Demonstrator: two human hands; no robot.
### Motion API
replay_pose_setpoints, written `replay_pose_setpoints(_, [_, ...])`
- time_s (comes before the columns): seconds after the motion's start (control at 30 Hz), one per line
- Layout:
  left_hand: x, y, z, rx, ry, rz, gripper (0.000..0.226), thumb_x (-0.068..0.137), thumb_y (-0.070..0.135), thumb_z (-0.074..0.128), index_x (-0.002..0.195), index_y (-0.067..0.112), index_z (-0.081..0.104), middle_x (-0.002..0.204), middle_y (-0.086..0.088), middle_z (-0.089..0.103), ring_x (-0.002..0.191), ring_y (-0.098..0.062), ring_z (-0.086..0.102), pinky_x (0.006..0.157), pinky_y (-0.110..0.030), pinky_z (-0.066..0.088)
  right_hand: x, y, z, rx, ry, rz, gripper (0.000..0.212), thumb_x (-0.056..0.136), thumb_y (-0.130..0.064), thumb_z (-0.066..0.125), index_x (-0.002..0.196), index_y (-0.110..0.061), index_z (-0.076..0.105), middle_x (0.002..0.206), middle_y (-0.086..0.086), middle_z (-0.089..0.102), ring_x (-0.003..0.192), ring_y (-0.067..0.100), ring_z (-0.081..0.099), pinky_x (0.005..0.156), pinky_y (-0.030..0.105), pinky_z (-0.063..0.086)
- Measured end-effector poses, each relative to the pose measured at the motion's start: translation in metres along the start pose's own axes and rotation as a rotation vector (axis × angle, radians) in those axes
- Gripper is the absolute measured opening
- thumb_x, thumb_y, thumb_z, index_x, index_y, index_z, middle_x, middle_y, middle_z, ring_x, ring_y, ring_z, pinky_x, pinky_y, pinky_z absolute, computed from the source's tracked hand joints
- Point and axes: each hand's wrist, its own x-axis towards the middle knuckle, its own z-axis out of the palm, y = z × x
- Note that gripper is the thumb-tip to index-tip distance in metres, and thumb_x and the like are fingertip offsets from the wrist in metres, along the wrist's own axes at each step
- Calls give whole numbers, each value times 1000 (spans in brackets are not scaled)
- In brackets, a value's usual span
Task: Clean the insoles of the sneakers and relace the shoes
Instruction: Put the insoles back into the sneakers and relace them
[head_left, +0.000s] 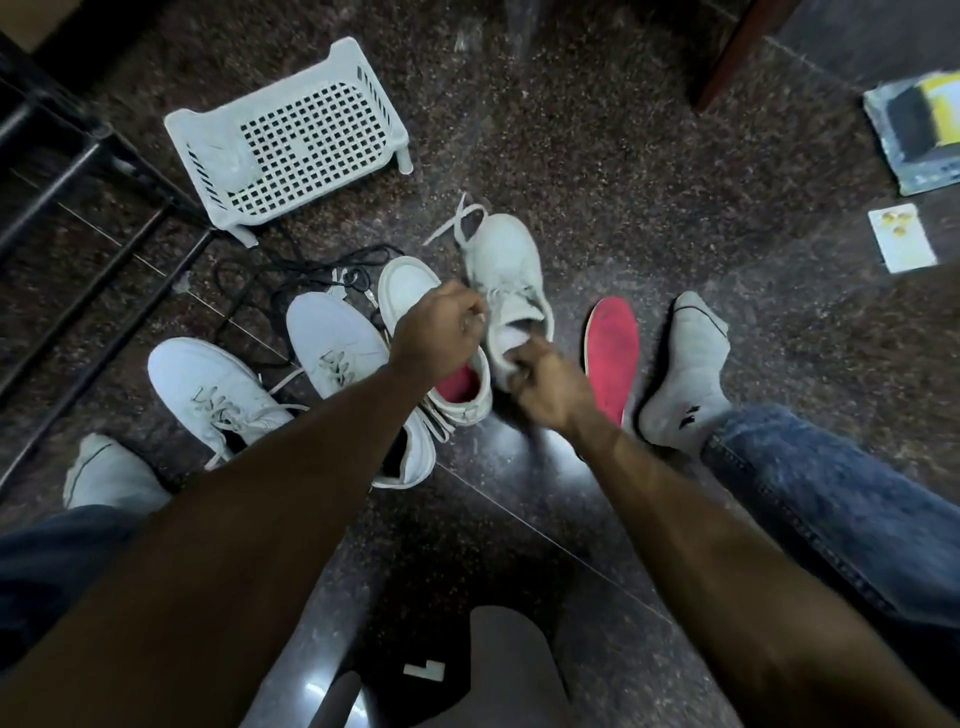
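My left hand (439, 325) is curled into a loose fist at the centre of the frame, its fingers (470, 312) pinched at the tongue and lace area of the worn white lace-up sneaker (506, 270), though blur hides exactly what they pinch. My right hand (545, 382) grips that sneaker's heel opening, fingers clenched on the collar. The sneaker lies on the dark speckled stone floor (649, 182), toe toward the top of the frame, a loose lace end at its toe. Just right of it lies a flat red insole (613, 348), beside my grey-socked foot (685, 374). Left of my hands sit three more white sneakers (332, 338), one showing a red lining. A white perforated plastic basket (291, 140) rests in the upper left.
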Motion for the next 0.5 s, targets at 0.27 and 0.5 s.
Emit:
replay_pose_setpoints(0.27, [1,15,16,372,-178,32,45,85,38,66,126,20,58,124,-4,50,111,-26,54,85,-42,49,-35,33,15,134,496,448,36,80,-21,54,114,-11,55,123,13,46,107,32,52,81,36,44])
replay_pose_setpoints(0.5, [14,27,20,508,-200,-24,30,94,34,55,112,13,65,119,-8,47,96,-35,60,74,-41,47,-8,71,13,-29,133,700,91,76,-53,70,142,-14,22,141,22,30,130,41,34,97,50,41])
